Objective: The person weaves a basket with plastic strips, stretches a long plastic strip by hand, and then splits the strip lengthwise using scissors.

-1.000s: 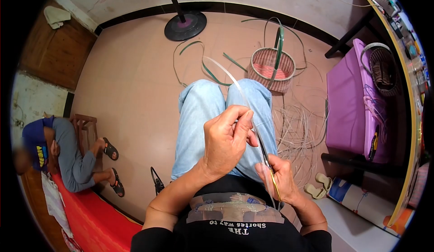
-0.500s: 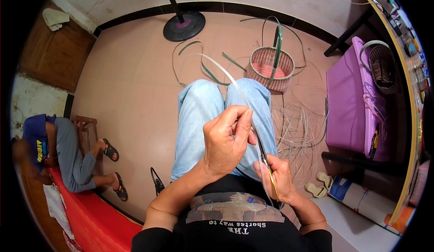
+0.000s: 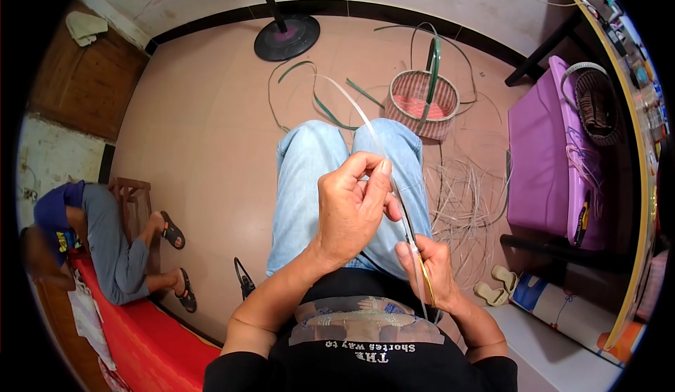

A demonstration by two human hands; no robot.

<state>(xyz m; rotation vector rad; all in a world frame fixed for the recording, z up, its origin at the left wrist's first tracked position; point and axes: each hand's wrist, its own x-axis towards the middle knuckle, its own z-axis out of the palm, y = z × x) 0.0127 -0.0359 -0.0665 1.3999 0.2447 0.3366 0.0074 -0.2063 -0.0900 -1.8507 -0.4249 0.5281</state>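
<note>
Above my thighs, my left hand (image 3: 354, 206) pinches a thin, pale plastic strip (image 3: 362, 114) between thumb and fingers. The strip arches forward over my knees, and its other part runs down past my right hand toward my shirt. My right hand (image 3: 437, 269) is closed around scissors with gold handles (image 3: 426, 279). Their dark blades (image 3: 404, 213) point up and forward along the strip, close to my left fingers. Whether the blades touch the strip I cannot tell. Part of the handles is hidden by my right hand.
A woven basket (image 3: 420, 128) with a green handle stands beyond my knees. Loose strips (image 3: 464, 209) lie tangled on the floor at right, near a purple box (image 3: 538, 160). A round black stand base (image 3: 287, 39) is ahead. Another person (image 3: 112, 237) sits bent over at left.
My left hand has shifted slightly forward with the strip still pinched. The right hand and scissors have barely moved. The person at left leans a little lower.
</note>
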